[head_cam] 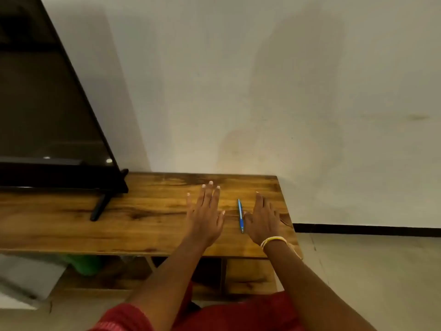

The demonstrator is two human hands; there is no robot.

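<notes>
Both hands were spread flat, fingers straight and holding nothing. The left hand (205,216) lay palm down with its fingers pointing to twelve o'clock. The right hand (261,218), with a pale bangle (272,241) at the wrist, lay beside it. Between them the pen (240,216) lay on the worktop (143,211), running from twelve to six. It was at nine o'clock of the right hand, just beside the thumb; I could not tell whether they touched. Away at ten o'clock stood the TV (47,103) on its foot (100,207).

The pen looked thin and round, so a careless brush of that thumb might have rolled it. A flat-fingered grab could have skidded it toward six o'clock and off the front edge to the floor.
</notes>
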